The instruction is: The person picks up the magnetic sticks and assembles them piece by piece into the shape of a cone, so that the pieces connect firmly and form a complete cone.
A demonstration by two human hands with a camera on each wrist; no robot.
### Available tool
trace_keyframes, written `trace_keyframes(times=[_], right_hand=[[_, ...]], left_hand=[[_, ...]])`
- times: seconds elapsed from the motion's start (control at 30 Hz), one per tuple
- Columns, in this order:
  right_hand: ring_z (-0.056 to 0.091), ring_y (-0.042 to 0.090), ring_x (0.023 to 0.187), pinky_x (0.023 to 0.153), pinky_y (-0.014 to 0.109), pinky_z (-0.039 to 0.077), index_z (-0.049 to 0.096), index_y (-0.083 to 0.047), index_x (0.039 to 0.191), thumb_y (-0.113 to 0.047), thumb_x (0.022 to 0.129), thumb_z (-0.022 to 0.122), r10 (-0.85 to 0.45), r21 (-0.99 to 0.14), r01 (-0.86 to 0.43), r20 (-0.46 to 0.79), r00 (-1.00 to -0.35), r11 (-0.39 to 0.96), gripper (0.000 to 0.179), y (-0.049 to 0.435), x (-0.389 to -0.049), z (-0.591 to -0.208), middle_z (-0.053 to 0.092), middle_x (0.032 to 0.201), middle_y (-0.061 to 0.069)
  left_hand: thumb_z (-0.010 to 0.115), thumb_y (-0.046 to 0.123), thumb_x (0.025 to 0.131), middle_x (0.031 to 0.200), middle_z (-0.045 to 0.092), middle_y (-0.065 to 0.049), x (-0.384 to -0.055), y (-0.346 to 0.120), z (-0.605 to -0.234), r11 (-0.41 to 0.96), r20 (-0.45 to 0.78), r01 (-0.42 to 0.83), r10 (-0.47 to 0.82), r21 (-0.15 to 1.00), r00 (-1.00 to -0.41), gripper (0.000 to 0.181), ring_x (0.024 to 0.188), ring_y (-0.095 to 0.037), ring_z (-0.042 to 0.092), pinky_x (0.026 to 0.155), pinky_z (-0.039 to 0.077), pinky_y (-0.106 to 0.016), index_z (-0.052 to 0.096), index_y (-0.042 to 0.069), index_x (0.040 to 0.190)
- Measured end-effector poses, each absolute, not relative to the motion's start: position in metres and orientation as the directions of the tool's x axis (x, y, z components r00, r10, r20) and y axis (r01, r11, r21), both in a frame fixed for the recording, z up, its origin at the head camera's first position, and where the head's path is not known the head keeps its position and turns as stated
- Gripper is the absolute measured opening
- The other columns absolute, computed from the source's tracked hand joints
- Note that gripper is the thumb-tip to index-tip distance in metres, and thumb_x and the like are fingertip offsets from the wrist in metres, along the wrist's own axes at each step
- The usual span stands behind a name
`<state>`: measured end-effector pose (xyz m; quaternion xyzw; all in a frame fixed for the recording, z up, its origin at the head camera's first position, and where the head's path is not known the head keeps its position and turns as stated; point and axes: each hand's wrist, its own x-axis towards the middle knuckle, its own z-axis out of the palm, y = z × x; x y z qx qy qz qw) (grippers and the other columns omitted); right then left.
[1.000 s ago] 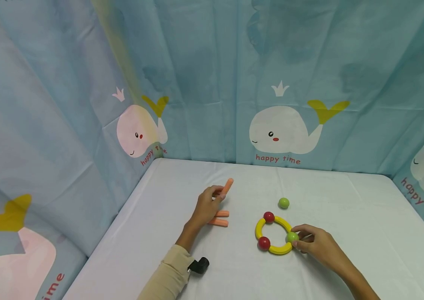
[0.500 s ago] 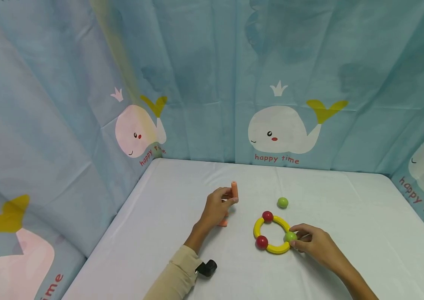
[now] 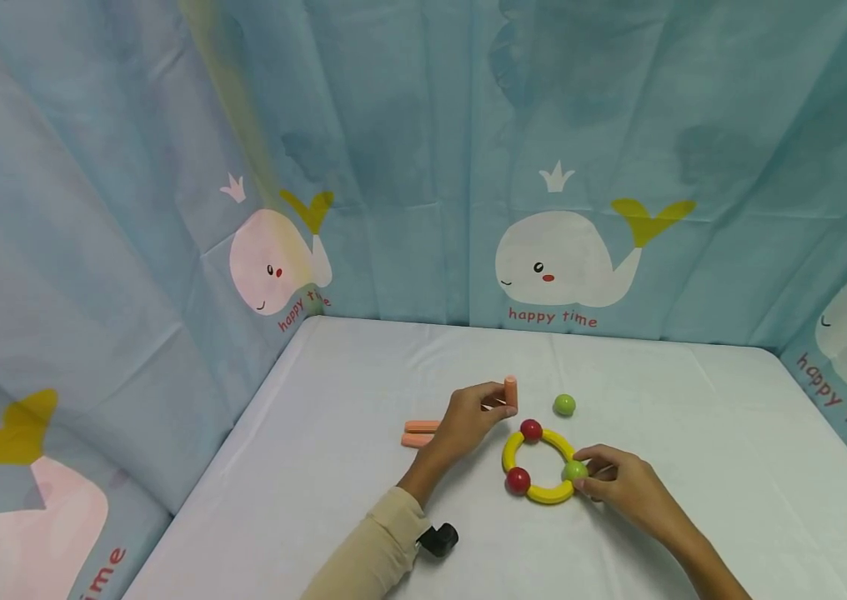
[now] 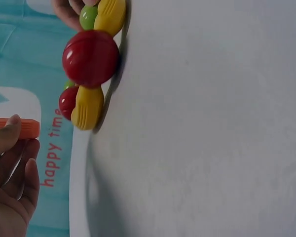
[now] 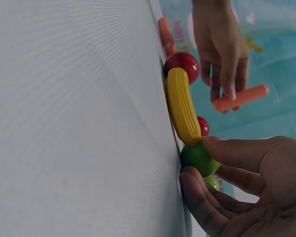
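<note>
In the head view a ring of yellow curved rods joined by two red balls and a green ball lies on the white table. My right hand pinches the green ball at the ring's right side between thumb and fingers. Above the table, just left of the ring's far end, my left hand pinches an orange rod held upright. The right wrist view shows that orange rod gripped near its lower end, apart from the ring.
Two more orange rods lie side by side behind the left wrist, partly hidden by it. A loose green ball sits beyond the ring. A patterned blue curtain stands along the table's back and sides.
My left hand has moved right with the orange rod, away from the two lying rods, and the rod has turned from slanted to upright. My right hand stays on the green ball; the ring shifts slightly left.
</note>
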<state>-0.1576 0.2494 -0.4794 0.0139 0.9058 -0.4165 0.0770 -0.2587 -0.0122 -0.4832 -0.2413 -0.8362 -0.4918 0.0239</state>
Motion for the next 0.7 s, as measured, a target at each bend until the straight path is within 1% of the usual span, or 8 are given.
trace_keyframes(times=[0.13,0.3,0.5,0.7], right_hand=[[0.07,0.017,0.086,0.067,0.03,0.057,0.073,-0.008,0.124,-0.016,0.087,0.086,-0.026,-0.751,0.099,-0.153,-0.988,0.653,0.04,0.247,-0.159,-0.48,0.073,0.102,0.004],[0.069,0.017,0.085,0.067,0.032,0.056,0.073,-0.007,0.124,-0.016,0.087,0.087,-0.025,-0.745,0.102,-0.158,-0.987,0.659,0.041,0.245,-0.162,-0.481,0.072,0.101,0.004],[0.07,0.017,0.085,0.067,0.032,0.056,0.074,-0.007,0.124,-0.019,0.087,0.087,-0.035,-0.746,0.09,-0.15,-0.988,0.66,0.041,0.244,-0.162,-0.48,0.073,0.101,0.004],[0.069,0.016,0.083,0.066,0.031,0.056,0.074,-0.008,0.124,-0.019,0.088,0.086,-0.037,-0.752,0.087,-0.146,-0.989,0.653,0.039,0.244,-0.162,-0.48,0.073,0.1,0.004]], left_hand=[[0.076,0.024,0.1,0.113,0.077,0.004,-0.258,-0.004,-0.484,0.405,0.271,0.435,0.401,0.804,-0.875,0.03,0.103,-0.006,0.07,0.093,0.057,-0.022,0.074,0.014,0.128],[0.077,0.021,0.099,0.111,0.078,0.004,-0.256,0.003,-0.485,0.393,0.261,0.433,0.42,0.811,-0.869,0.025,0.1,-0.005,0.07,0.091,0.056,-0.02,0.076,0.015,0.122],[0.075,0.022,0.1,0.114,0.077,0.008,-0.253,0.008,-0.485,0.377,0.223,0.396,0.426,0.838,-0.877,0.025,0.101,-0.002,0.069,0.089,0.056,-0.018,0.076,0.016,0.124],[0.075,0.021,0.1,0.116,0.077,0.006,-0.252,0.011,-0.485,0.389,0.199,0.378,0.426,0.84,-0.882,0.028,0.103,-0.007,0.07,0.087,0.056,-0.017,0.076,0.015,0.127]])
